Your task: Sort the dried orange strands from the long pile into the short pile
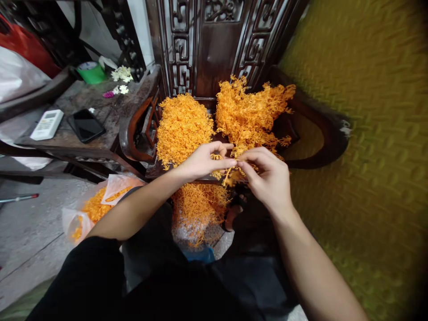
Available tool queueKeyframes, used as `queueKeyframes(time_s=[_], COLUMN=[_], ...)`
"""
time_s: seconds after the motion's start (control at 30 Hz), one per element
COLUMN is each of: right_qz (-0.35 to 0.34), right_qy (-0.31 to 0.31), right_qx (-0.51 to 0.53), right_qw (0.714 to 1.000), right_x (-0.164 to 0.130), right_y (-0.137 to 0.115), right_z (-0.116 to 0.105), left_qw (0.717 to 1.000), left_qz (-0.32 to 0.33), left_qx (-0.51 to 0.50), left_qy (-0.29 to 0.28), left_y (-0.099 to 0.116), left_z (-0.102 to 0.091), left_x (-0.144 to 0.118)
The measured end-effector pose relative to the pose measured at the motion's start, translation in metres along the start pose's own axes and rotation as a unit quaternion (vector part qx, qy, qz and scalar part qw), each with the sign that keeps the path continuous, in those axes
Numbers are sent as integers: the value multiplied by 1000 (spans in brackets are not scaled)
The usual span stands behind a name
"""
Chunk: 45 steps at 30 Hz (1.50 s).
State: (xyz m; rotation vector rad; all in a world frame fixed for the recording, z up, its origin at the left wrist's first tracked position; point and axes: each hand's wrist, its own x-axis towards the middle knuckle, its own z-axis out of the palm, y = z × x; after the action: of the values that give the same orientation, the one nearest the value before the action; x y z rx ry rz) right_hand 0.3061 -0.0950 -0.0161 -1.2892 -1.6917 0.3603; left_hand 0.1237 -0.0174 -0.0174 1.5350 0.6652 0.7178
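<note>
Above the front edge of the dark wooden chair seat, my left hand (210, 159) and my right hand (267, 171) meet, their fingertips pinched close together. Between them is a thin, branching orange flower sprig (228, 174), its ends hanging below the fingers. Which fingertips bear most of it is hard to make out. Beyond my left hand lies a dense, rounded heap of small orange blossoms (185, 129). A looser pile of branched orange sprigs (250, 113) rests behind my right hand. Under the seat edge, thin orange stems (202, 203) fill a clear bag between my legs.
A pale plastic bag (115, 185) with more orange pieces stands on the floor at left. On the side table are a phone (86, 125), a white remote (47, 125), green tape (92, 73) and white flowers (122, 73). The chair's armrest (329, 145) curves at right, beside a yellow textured surface (374, 111).
</note>
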Motion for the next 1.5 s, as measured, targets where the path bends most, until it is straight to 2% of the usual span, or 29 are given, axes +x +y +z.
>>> queueKeyframes(time_s=[0.1, 0.2, 0.33, 0.47, 0.63, 0.77, 0.87, 0.97, 1.07, 1.13, 1.2, 1.3, 1.37, 1.5], right_qz=[-3, -26, -45, -37, -40, 33, 100, 118, 95, 77, 68, 82, 113, 152], right_qy=[21, 30, -14, -69, -87, -85, -81, -89, -93, -84, -81, -101, -101, -52], right_qx=[3, -30, -23, -8, -7, -13, 30, 103, 122, 116, 117, 137, 136, 99], right_qw=[1000, 999, 999, 997, 995, 996, 991, 984, 984, 987, 987, 982, 979, 982], right_x=[-2, -4, -2, -2, -7, -10, -10, -10, -8, -7, -6, -7, -9, -14], right_y=[0, -1, -3, -3, -3, -1, 2, 4, 1, -2, -5, -6, -4, -1], right_z=[1, 3, 3, 1, 3, 0, -4, -6, -5, -5, -6, -9, -9, -7], left_qw=[999, 998, 997, 998, 993, 995, 994, 995, 993, 996, 999, 998, 996, 999], left_qz=[-5, 12, 25, 23, 46, -8, -30, -10, 24, 14, -1, 2, 13, 7], left_qx=[11, 30, 52, 21, 71, -14, -51, -38, -26, -10, 17, 65, 77, 36], left_qy=[-53, -52, -49, -60, -81, -98, -93, -92, -111, -87, -33, 26, 41, 40], left_y=[3, 0, -4, -4, -1, 2, 4, 4, 2, 0, 0, 3, 4, 7], left_z=[-3, -4, -5, -6, -8, -11, -12, -10, -4, 0, 4, 5, 4, 1], left_x=[-3, -4, -4, -5, -7, -8, -8, -9, -10, -10, -9, -8, -8, -8])
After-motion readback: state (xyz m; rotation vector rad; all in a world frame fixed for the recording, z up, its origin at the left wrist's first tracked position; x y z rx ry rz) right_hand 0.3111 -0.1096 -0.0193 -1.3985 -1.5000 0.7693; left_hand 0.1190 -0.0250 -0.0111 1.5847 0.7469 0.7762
